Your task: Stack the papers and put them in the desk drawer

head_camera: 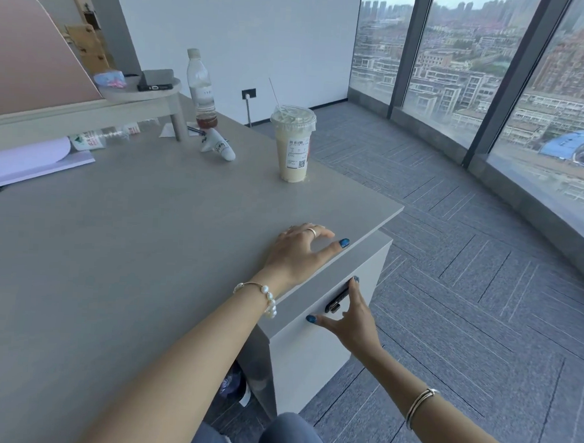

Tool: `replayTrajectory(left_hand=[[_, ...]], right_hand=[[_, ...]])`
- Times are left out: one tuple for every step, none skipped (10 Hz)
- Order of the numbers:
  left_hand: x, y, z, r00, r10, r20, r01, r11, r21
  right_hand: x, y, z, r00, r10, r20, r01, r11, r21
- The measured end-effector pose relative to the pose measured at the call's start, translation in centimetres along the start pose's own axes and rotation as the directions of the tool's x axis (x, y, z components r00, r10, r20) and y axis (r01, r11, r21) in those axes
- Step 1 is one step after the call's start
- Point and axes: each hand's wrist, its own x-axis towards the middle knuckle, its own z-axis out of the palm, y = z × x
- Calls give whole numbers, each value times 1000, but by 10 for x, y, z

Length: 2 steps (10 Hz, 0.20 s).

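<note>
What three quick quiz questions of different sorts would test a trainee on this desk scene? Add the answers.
1. True or false: the drawer stands wide open.
2. Which hand has its fingers at the drawer handle? A left, B right.
3. Fill in: the papers lie on the ____.

Key:
1. False; its front looks shut.
2. B; the right hand is there, while the left hand rests flat on the desk.
3. Desk.

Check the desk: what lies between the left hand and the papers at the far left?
Only bare desk top separates the left hand from the papers, as the head view shows.
</note>
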Motion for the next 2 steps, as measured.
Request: replayTrajectory(left_hand=[[-4,2,-4,1000,-20,-1,20,996,-82],[-9,1,-8,999,-50,-1,50,987,-152]], right_hand=[[-2,2,-8,1000,-10,12,9,997,74],[-9,0,-22,999,-32,-36,37,988,149]])
